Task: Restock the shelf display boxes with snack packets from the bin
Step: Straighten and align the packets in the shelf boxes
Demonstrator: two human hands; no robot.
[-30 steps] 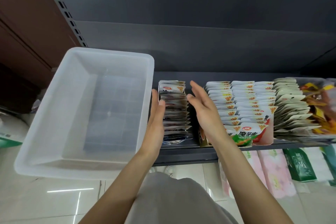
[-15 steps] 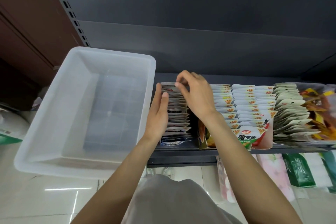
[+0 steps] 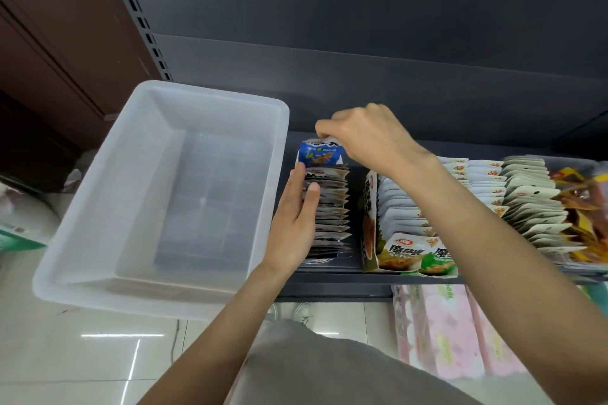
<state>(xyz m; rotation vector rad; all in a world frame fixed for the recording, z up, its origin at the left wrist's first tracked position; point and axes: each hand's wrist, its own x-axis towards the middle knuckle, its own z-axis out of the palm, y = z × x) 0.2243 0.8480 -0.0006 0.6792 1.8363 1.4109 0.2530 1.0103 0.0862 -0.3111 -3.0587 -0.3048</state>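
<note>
Snack packets [image 3: 329, 207] stand in a tight row, front to back, on the dark shelf [image 3: 329, 276], just right of the bin; the rearmost one, a blue-faced packet [image 3: 320, 154], is lifted above the others at the back of the row; the right hand [image 3: 365, 138] pinches its top edge with curled fingers, reaching over from the right; the left hand [image 3: 292, 220] lies flat against the left side of the row, fingers straight and thumb resting on the packet tops; whether a display box surrounds this row cannot be told. Beside the row, across a narrow dark gap, a cardboard display box [image 3: 370, 223] holds white packets with green and orange fronts [image 3: 404, 250]; further right stand more rows of pale packets [image 3: 529, 204], then orange and yellow ones [image 3: 585, 207] at the edge of view. Left of everything, the translucent plastic bin [image 3: 98, 240] sits with its right rim touching the shelf, its floor showing no packets. Under the shelf edge, pink floral packs [image 3: 450, 332] sit on a lower level; glossy pale floor tiles [image 3: 82, 355] lie below the bin.
</note>
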